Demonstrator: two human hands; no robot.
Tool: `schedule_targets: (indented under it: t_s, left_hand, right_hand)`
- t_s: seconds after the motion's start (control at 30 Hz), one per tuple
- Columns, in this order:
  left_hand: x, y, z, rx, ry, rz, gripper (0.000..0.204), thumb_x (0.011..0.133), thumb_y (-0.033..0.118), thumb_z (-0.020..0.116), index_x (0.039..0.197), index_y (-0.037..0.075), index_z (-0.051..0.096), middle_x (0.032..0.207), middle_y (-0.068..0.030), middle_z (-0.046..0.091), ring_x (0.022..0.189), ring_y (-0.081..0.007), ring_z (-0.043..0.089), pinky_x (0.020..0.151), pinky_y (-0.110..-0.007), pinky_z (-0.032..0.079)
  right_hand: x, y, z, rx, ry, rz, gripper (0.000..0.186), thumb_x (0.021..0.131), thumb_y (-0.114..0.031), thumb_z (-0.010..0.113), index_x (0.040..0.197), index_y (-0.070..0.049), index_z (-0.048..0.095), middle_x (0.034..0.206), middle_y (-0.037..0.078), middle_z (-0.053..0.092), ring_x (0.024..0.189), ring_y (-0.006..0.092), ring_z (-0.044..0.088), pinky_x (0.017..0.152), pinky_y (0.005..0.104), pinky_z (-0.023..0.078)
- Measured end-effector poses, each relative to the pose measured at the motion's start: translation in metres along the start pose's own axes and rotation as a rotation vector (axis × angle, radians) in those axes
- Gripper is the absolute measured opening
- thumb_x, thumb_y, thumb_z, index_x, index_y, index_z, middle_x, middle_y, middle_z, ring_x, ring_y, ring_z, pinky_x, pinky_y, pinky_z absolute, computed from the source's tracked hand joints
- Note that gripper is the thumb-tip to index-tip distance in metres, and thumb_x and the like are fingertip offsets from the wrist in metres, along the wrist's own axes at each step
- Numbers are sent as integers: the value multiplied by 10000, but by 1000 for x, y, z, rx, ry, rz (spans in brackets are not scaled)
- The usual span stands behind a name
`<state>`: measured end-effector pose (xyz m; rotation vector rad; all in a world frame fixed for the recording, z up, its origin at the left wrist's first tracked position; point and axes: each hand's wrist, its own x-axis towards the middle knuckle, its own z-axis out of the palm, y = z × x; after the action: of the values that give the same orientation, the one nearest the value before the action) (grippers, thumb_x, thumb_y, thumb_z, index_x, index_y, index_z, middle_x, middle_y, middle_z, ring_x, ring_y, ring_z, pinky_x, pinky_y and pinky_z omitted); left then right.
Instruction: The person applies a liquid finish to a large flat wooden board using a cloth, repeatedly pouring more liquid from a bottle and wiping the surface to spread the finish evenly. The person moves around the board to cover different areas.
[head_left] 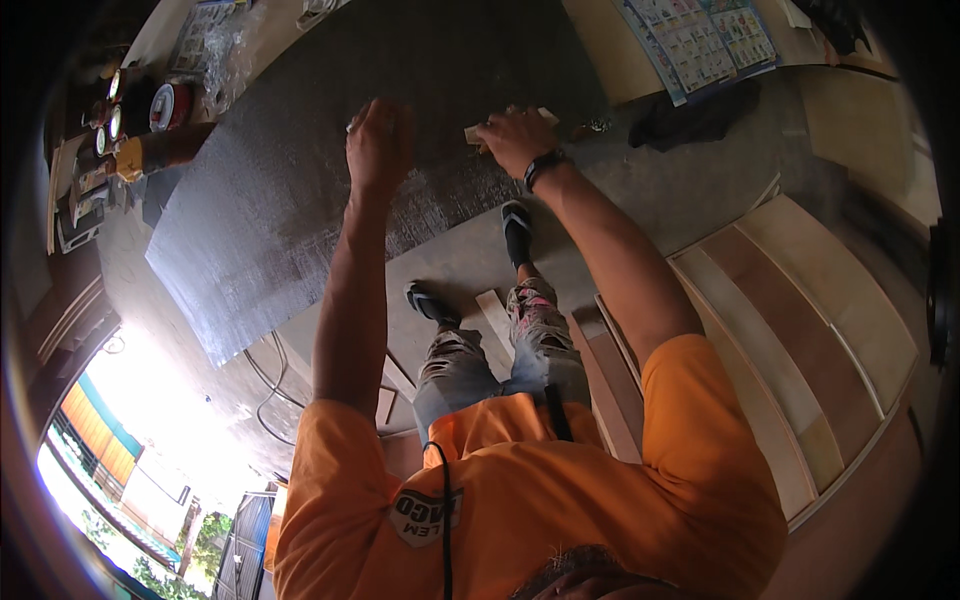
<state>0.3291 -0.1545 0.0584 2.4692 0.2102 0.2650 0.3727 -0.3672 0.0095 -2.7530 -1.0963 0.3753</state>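
Note:
A large dark sheet with a shiny, wet-looking surface spreads out in front of me. Over its middle is my left hand, fingers curled closed; whatever may be inside them is hidden. My right hand, with a dark band at the wrist, grips a short pale strip that looks like wood or a scraper, close to the sheet's right part. The strip's ends stick out on both sides of the fingers. Whether it touches the sheet I cannot tell.
Printed colour sheets and a dark cloth lie at the far right. Cans and a red round container stand at the far left. Long boards lean on my right; loose strips lie near my feet. A cable hangs left.

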Motion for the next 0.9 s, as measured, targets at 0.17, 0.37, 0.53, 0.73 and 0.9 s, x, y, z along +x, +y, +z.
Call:
schedule_targets:
  t_s: [0.17, 0.37, 0.53, 0.73, 0.9]
  left_hand:
    - [57, -14, 26, 138, -113, 66, 210, 876, 232, 568, 1033, 99, 608, 1036, -145, 618, 1022, -380, 567, 865, -488, 445]
    - [67, -7, 70, 498, -375, 32, 308, 851, 242, 583, 1148, 159, 606, 1254, -47, 563, 1272, -290, 417, 991, -495, 358]
    - [68, -3, 89, 574, -323, 177, 254, 863, 257, 561, 1097, 172, 615, 1219, -29, 566, 1275, -288, 411, 990, -497, 352]
    - [85, 12, 79, 615, -355, 254, 255, 856, 222, 569, 1103, 173, 614, 1149, -50, 607, 1079, -275, 587, 821, -445, 487]
    - [-41, 30, 31, -464, -650, -324, 199, 899, 206, 548, 947, 46, 656, 746, -97, 671, 634, -202, 650, 566, -317, 513]
  right_hand:
    - [1, -8, 13, 39, 24, -17, 163, 823, -165, 570, 960, -149, 657, 969, 22, 654, 939, 241, 635, 767, 416, 509]
    - [4, -9, 3, 75, -97, -3, 156, 819, -154, 556, 945, -139, 647, 974, 36, 650, 947, 239, 625, 751, 414, 514]
    - [0, -12, 3, 87, -10, -29, 148, 793, -159, 568, 921, -149, 641, 948, 23, 642, 915, 237, 630, 722, 417, 505]
    - [3, -11, 17, 146, 54, -22, 148, 770, -166, 579, 905, -150, 637, 937, 27, 639, 878, 245, 637, 747, 422, 483]
    - [9, -9, -1, 93, -137, 24, 184, 855, -198, 517, 948, -165, 673, 981, 29, 653, 999, 251, 617, 822, 464, 461]
